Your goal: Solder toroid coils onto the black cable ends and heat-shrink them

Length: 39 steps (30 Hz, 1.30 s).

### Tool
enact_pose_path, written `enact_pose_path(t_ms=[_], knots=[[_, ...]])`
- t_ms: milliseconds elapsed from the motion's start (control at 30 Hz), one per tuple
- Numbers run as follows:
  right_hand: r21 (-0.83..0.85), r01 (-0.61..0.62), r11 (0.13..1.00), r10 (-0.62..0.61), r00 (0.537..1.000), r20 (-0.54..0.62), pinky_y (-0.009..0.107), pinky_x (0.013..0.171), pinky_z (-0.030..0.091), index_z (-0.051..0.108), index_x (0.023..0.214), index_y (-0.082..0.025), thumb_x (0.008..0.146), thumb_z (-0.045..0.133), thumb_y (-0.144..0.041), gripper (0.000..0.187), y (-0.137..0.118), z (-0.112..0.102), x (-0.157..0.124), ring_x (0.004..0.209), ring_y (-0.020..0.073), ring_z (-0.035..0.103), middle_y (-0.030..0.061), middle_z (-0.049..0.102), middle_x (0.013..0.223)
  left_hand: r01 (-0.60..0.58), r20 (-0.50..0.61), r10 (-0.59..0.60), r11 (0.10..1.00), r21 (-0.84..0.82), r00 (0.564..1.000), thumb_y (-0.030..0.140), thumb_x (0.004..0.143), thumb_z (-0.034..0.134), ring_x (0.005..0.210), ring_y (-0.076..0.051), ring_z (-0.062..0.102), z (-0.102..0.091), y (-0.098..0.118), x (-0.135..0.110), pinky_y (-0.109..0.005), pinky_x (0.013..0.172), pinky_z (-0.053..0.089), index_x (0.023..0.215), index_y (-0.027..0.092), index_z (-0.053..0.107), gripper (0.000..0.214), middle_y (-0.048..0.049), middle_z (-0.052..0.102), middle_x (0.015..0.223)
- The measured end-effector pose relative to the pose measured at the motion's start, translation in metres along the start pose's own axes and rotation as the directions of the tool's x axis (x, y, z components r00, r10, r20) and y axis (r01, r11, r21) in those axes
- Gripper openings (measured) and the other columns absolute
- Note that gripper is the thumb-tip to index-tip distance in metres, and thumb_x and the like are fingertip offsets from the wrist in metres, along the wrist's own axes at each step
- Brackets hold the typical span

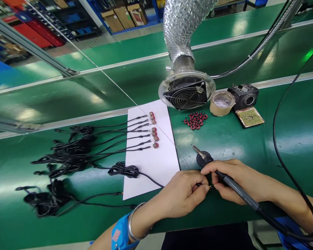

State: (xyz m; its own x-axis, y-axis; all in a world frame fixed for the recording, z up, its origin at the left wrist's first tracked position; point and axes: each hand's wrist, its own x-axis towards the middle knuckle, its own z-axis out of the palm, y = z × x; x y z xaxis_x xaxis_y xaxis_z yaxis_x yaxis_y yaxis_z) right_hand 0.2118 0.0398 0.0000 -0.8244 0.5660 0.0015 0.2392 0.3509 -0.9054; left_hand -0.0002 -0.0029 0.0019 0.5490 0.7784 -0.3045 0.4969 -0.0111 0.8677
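My left hand is closed in a pinch on the bare end of a black cable that runs left across the white sheet. My right hand grips a black soldering iron, its tip pointing up and left, and its fingertips also pinch a tiny part against the cable end. Both hands meet near the front edge of the green bench. On the sheet lie several cables with small coils on their ends.
A fume extractor fan on a silver duct stands behind the sheet. A pile of red-black coils, a solder pot, an iron stand and a sponge tray sit at back right. Bundled black cables lie left.
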Motion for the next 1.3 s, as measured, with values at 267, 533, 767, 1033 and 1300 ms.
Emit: enact_pose_path(t_ms=[267,533,767,1033,1300], knots=[[0.053,-0.050,0.997,0.051,0.999,-0.014,0.017,0.057,0.041,0.054,0.116,-0.019,0.079,0.051,-0.007,0.039,0.000,0.001,0.002,0.055,0.0053,0.051,-0.0050,0.060,0.073,-0.012,-0.011,0.012,1.000,0.013,1.000,0.012,0.083,0.051,0.054,-0.007,0.043,0.000,0.002,0.000,-0.019,0.054,0.034,0.075,0.017,0.058,0.011,0.0047,0.051,0.063],[0.068,-0.060,0.996,0.058,0.998,0.037,0.017,0.057,0.041,0.052,0.120,-0.020,0.086,0.052,-0.011,0.035,-0.001,-0.001,0.003,0.055,0.0057,0.051,-0.0047,0.059,0.074,-0.005,-0.011,0.005,1.000,0.000,1.000,0.015,0.084,0.051,0.053,-0.008,0.041,0.000,0.002,0.000,-0.019,0.052,0.032,0.073,0.017,0.058,0.014,0.0046,0.050,0.062],[0.124,-0.074,0.990,0.080,0.996,-0.043,0.018,0.063,0.045,0.052,0.122,-0.023,0.090,0.056,-0.016,0.033,0.006,0.005,0.003,0.066,0.0076,0.058,-0.0030,0.062,0.082,-0.030,-0.112,0.033,0.999,0.031,0.993,0.021,0.088,0.051,0.053,-0.007,0.039,0.001,0.001,0.000,-0.020,0.053,0.031,0.072,0.016,0.056,0.018,0.0046,0.047,0.063],[0.338,-0.063,0.939,0.087,0.995,-0.056,0.025,0.079,0.053,0.046,0.126,-0.023,0.078,0.055,0.000,0.054,0.011,0.002,-0.003,0.087,0.0122,0.063,0.0028,0.062,0.101,-0.057,-0.220,0.054,0.998,-0.010,0.974,0.023,0.090,0.049,0.052,-0.007,0.038,0.000,0.001,-0.002,-0.020,0.052,0.031,0.076,0.016,0.058,0.018,0.0053,0.046,0.060],[0.400,-0.047,0.915,0.057,0.998,-0.014,0.025,0.081,0.053,0.043,0.128,-0.022,0.083,0.054,-0.002,0.050,0.012,0.000,-0.002,0.094,0.0119,0.062,0.0050,0.059,0.105,-0.075,-0.257,0.051,0.994,-0.083,0.965,0.026,0.092,0.049,0.048,-0.007,0.033,0.002,-0.001,-0.004,-0.019,0.047,0.028,0.076,0.016,0.055,0.019,0.0070,0.039,0.056]])
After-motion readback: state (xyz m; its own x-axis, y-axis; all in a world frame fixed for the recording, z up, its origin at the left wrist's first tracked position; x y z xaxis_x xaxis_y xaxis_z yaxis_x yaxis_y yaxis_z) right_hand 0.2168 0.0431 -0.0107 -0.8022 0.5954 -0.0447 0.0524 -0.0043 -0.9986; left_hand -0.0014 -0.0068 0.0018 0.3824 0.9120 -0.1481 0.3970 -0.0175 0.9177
